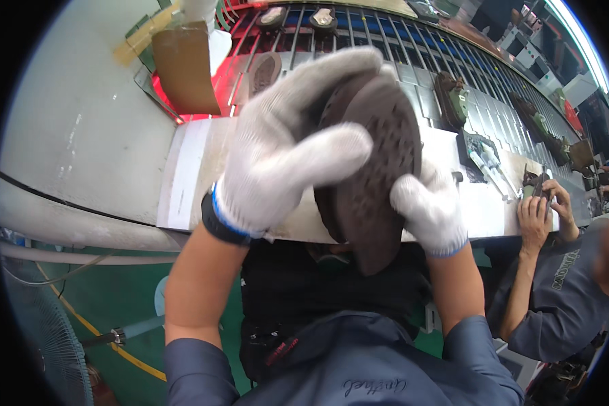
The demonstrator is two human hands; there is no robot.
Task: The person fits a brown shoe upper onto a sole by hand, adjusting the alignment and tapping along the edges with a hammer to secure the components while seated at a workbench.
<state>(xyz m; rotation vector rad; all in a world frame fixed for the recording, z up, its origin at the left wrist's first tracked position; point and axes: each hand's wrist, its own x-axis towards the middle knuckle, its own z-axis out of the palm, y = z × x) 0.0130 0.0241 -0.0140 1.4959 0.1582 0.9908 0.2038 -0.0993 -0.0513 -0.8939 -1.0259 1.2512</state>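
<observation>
A dark brown shoe (384, 159) is held up over the near edge of the workbench, its studded sole turned toward me. My left hand (277, 145), in a white knit glove, is closed around the shoe, with the thumb pressed on the sole and the fingers over its far end. My right hand (432, 206), gloved in the same white knit, grips the opposite edge with its thumb on the sole. The upper is mostly hidden behind the sole and my fingers, and the sole is slightly smeared by motion.
Beyond the white bench (189, 166) runs a metal roller conveyor (358, 40) carrying several shoe parts. A loose sole (266, 71) lies at its left. A black tray (477, 149) with white tubes stands right. A co-worker's hands (538, 210) work there. A fan (44, 338) stands lower left.
</observation>
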